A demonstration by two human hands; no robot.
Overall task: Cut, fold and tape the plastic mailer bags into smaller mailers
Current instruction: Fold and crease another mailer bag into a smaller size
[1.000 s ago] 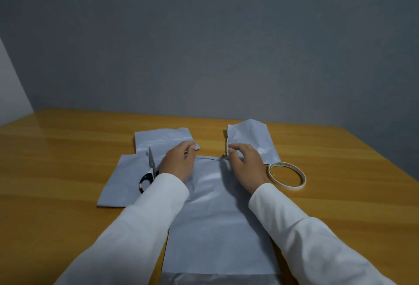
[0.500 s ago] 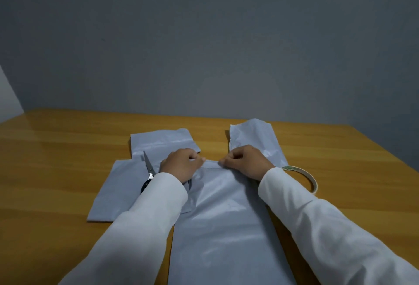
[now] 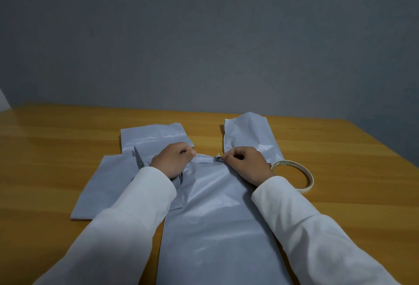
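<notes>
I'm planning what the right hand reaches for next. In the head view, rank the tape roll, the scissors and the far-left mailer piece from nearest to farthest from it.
From the right hand:
1. Tape roll, just to its right.
2. Scissors, beyond the left hand.
3. Far-left mailer piece, at the left edge.

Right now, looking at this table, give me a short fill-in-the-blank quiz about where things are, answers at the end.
1. The tape roll lies on the wooden table beside the person's ____ hand.
2. Both hands, left hand and right hand, work at the ____ edge of the large grey mailer bag.
3. The scissors lie on a grey plastic piece to the ____ of the large bag.

Missing words: right; far; left
</notes>
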